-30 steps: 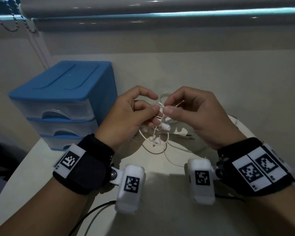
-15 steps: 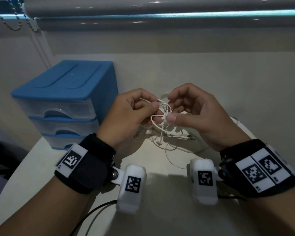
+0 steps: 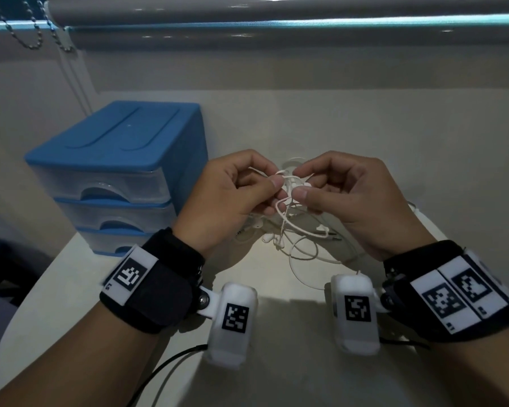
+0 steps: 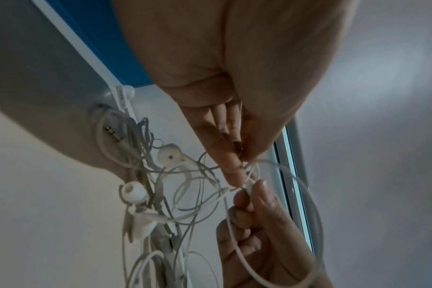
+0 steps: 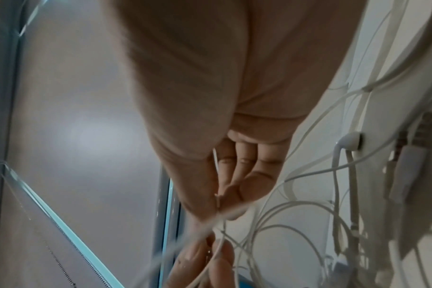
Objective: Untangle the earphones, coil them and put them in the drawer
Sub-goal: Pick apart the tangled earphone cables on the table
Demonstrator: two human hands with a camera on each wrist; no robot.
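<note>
1. Both hands up over the table [image 3: 276, 362]: left hand [image 3: 232, 198] and right hand [image 3: 344, 198] each pinch the white earphones [image 3: 288, 189] cable, thumb to fingertips.
2. Rest of the tangle hangs to the table between the wrists.
3. Blue drawer unit [image 3: 115, 177] sits left, drawers closed.

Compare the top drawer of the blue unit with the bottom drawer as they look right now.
The top drawer shows its whole clear front and arched handle recess; the bottom drawer is partly hidden behind the left hand's wristband. The top drawer sits directly under the blue lid; the bottom drawer sits lowest, by the table. Both are translucent and pushed in.
</note>
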